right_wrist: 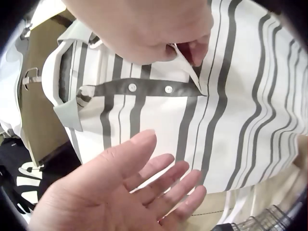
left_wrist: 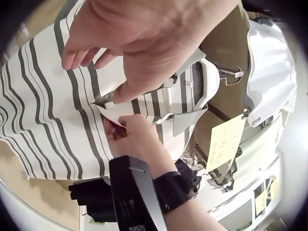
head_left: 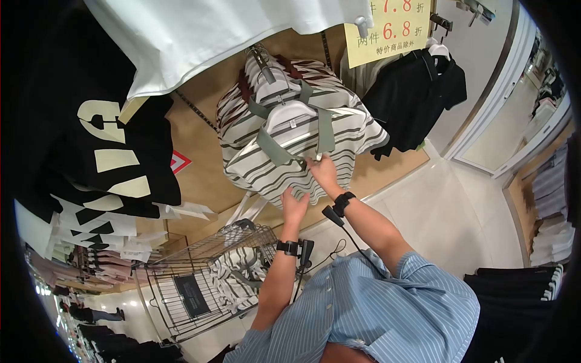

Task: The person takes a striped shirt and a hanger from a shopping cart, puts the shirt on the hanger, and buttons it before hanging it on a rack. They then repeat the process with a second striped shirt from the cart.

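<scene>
A white polo shirt with dark stripes (head_left: 260, 175) and a grey-green collar (head_left: 273, 148) hangs on a white hanger (head_left: 292, 113) in front of similar shirts. My right hand (head_left: 325, 173) pinches one edge of its front opening, lifting the white flap (right_wrist: 185, 65) below the collar. On the other side of the opening, two light buttons (right_wrist: 132, 87) show on the dark placket (right_wrist: 154, 88). Lower and to the left, my left hand (head_left: 295, 207) is held against the shirt front in the head view. Its fingers (right_wrist: 163, 185) are loosely extended, holding nothing.
Below left stands a wire shopping cart (head_left: 175, 260) with a striped garment (head_left: 233, 281) inside. A white shirt (head_left: 242, 27) hangs overhead, a black garment (head_left: 66, 139) at left. Black polos (head_left: 411, 91) and a yellow sign (head_left: 387, 36) are at right.
</scene>
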{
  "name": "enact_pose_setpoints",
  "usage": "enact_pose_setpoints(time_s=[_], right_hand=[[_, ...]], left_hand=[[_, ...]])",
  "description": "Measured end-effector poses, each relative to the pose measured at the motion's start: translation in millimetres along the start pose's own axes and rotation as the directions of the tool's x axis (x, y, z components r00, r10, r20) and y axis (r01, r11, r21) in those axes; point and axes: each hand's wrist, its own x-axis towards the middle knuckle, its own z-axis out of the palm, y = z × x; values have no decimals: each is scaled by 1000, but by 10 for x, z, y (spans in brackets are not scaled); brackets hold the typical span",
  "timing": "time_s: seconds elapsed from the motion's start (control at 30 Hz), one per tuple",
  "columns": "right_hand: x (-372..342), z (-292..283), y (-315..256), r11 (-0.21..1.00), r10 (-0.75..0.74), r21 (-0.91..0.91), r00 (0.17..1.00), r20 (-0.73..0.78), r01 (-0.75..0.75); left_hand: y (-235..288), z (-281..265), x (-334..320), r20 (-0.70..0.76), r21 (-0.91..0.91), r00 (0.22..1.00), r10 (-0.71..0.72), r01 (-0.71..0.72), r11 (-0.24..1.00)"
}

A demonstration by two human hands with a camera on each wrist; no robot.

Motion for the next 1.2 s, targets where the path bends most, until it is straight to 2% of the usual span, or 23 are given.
enact_pose_setpoints(time_s=[0.03, 0.13, 0.17, 0.2, 0.23, 0.33, 0.4, 0.47, 0.53, 0.57, 0.67, 0.77, 0.87, 0.9, 1.0, 1.1, 1.2], right_hand=[[80, 116, 147, 993, -62, -109, 989, -132, 48], [56, 45, 509, 992, -96, -81, 995, -13, 95], [23, 15, 589, 998, 8, 54, 995, 98, -13], [-78, -72, 546, 994, 28, 102, 988, 150, -43], [-207, -228, 374, 986, 41, 149, 979, 200, -72], [-436, -426, 230, 905, 69, 372, 935, 348, -205], [-594, -530, 166, 815, 96, 490, 905, 414, -311], [-606, -607, 238, 828, 109, 441, 870, 480, -347], [-659, -712, 251, 848, 130, 378, 838, 530, -371], [-651, -667, 356, 804, 142, 448, 858, 493, -391], [-707, -648, 403, 847, 101, 446, 912, 398, -289], [-753, -576, 388, 887, 168, 347, 912, 374, -305], [-875, -543, 220, 933, 76, 323, 963, 257, -160], [-880, -542, 191, 958, 85, 246, 968, 237, -145], [-889, -524, 153, 975, 49, 200, 972, 228, -96], [-943, -541, 49, 999, -21, 50, 985, 174, 13], [-998, -512, 5, 995, -95, 30, 991, 99, 92]], left_hand=[[31, -18, -12, -32, 34, 999, 29, -28, 999], [59, -85, -48, -117, 98, 986, 114, -103, 990], [59, -107, -56, -143, 95, 979, 148, -135, 986], [60, -106, -74, -167, 92, 969, 180, -167, 982], [121, -99, -89, -179, 82, 974, 136, -123, 989], [165, 3, -57, -138, -132, 989, 54, -73, 989], [202, 89, -83, -122, -394, 992, 8, -56, 917], [270, 179, -107, -93, -629, 995, -28, -37, 776], [355, 183, -185, -104, -601, 991, -87, 7, 799], [387, 156, -215, -88, -604, 992, -95, 23, 797], [417, 108, -271, -27, -625, 996, -79, 45, 779], [393, 106, -382, -27, -614, 998, -48, 21, 789], [467, 67, -513, -7, -580, 997, -74, 57, 813], [451, 76, -518, 0, -581, 998, -68, 56, 812], [442, 100, -545, -32, -575, 998, -62, 32, 818], [475, 77, -560, -34, -522, 998, -54, 29, 853], [486, 68, -573, -45, -464, 998, -38, 13, 886]])
